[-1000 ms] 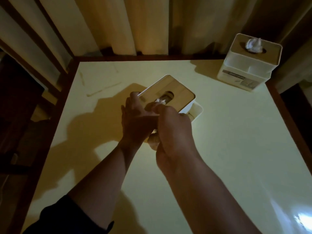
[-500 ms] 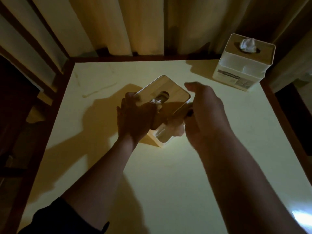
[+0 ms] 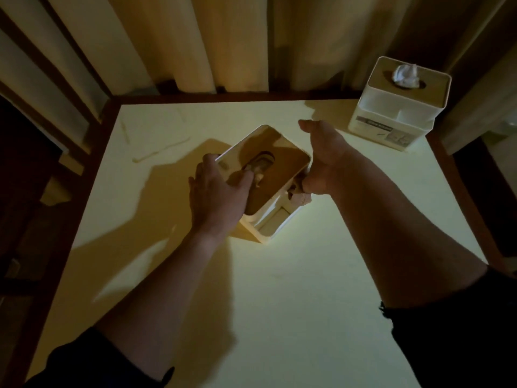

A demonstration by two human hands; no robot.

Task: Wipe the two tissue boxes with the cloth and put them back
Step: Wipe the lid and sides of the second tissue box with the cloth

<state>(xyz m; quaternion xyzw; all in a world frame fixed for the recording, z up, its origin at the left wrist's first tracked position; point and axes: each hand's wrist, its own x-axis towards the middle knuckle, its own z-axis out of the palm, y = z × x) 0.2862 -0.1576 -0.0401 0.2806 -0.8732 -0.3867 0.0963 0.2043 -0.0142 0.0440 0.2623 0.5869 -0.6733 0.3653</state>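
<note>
A: We are steadying the near tissue box [image 3: 268,186] with our left hand [image 3: 216,197]: fingers curled over its left edge, thumb lying across the wooden lid [image 3: 275,166] near the slot. The box is sitting mid-table [image 3: 279,303], turned at an angle to us.

B: And our right hand [image 3: 324,156] is closed around the cloth [image 3: 300,197], bunched and pinched against the box's right side, just beside the open side compartment. Only a small wad of it is showing below the fist.

A: Judgement: we are working on the right wall. For a clean pass we are advising long strokes along the wall, with the left hand pressing down so the box is not sliding on the smooth top.

B: Agreed. The loose tissue in the slot is sitting close to the left thumb; we are keeping clear of snagging it.

A: The second tissue box [image 3: 400,105] is standing at the far right corner, well apart from both hands. Whether it is wiped, we cannot tell.
</note>
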